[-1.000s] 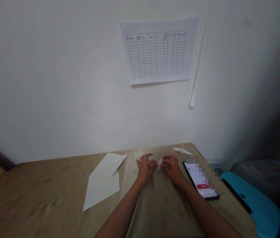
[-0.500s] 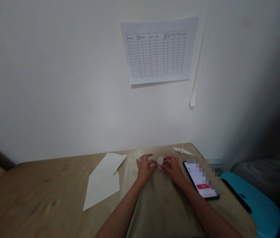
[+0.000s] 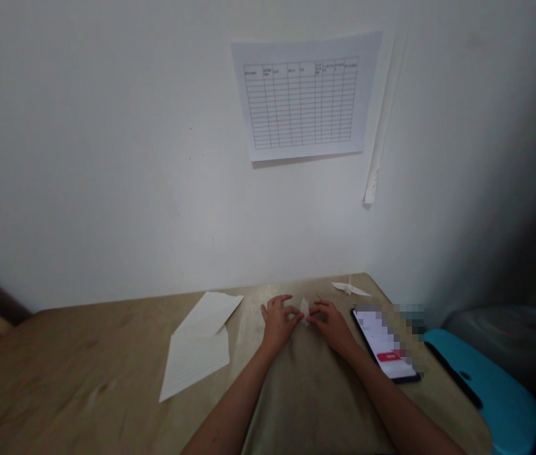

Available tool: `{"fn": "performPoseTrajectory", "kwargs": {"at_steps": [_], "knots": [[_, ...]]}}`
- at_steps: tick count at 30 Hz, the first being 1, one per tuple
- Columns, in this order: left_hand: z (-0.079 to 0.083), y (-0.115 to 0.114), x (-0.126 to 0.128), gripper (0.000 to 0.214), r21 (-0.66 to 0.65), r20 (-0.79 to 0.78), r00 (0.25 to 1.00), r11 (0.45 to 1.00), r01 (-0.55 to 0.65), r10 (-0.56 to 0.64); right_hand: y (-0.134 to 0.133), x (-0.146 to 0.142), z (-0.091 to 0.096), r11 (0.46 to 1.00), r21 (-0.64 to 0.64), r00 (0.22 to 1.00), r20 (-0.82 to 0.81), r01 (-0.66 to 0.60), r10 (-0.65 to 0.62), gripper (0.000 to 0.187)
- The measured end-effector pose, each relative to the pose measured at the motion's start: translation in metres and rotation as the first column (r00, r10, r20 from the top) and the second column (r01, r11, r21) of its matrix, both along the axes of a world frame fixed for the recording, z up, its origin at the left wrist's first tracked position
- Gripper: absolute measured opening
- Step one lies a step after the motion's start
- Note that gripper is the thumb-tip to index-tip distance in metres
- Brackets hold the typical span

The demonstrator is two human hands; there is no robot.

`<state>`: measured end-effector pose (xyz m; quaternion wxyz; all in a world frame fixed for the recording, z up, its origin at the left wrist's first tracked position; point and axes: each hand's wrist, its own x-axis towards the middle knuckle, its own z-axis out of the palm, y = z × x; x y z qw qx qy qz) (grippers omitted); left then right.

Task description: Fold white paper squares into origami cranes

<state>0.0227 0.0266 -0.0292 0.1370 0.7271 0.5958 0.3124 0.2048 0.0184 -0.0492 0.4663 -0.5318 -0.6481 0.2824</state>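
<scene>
Between my two hands is a small piece of folded white paper point(image 3: 304, 308), held just above or on the table. My left hand point(image 3: 279, 319) pinches its left side between thumb and index finger, the other fingers raised. On the opposite side, the fingertips of my right hand point(image 3: 331, 321) close on the paper's right edge. The exact folds are too small to make out. Beyond my right hand lies a folded paper crane point(image 3: 349, 289) with wings spread.
Two lined paper sheets point(image 3: 199, 360) overlap on the table point(image 3: 83, 379) to the left. A phone point(image 3: 382, 341) with its screen lit lies by my right forearm. At the right edge is a turquoise case point(image 3: 495, 385). A printed table sheet point(image 3: 303, 101) hangs on the wall.
My right hand has moved slightly left, closer to my left hand. The folded paper between them looks narrower and turned a little. My left hand stays nearly still.
</scene>
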Motion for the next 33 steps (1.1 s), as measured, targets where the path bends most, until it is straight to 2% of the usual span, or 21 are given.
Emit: {"fn": "performPoseTrajectory", "kwargs": {"at_steps": [4,11,17,26,33], "knots": [[-0.0009,-0.0012,0.0003,0.005,-0.005,-0.030,0.999,1.000,0.011,-0.011,0.0010,0.0007,-0.0010,1.000,0.029,1.000,-0.004,-0.010,0.010,0.016],[0.0010,-0.0027,-0.0021,0.016,-0.068,-0.049,0.992,0.991,0.113,-0.116,0.0014,0.0034,0.0051,1.000,0.027,1.000,0.021,0.016,-0.017,0.017],[0.0012,-0.0014,-0.0025,0.027,-0.088,-0.050,0.993,0.990,0.107,-0.111,0.0010,0.0017,0.0067,1.000,0.011,0.999,0.039,0.026,-0.026,0.013],[0.0030,-0.0041,-0.0010,0.019,-0.082,-0.054,0.992,0.991,0.106,-0.110,0.0021,0.0040,0.0030,0.999,0.012,0.997,0.061,0.051,-0.052,0.019],[0.0066,-0.0057,0.0008,0.009,-0.076,-0.051,0.995,0.994,0.081,-0.085,0.0018,0.0033,0.0014,0.998,0.026,0.997,0.038,0.060,-0.061,0.016]]}}
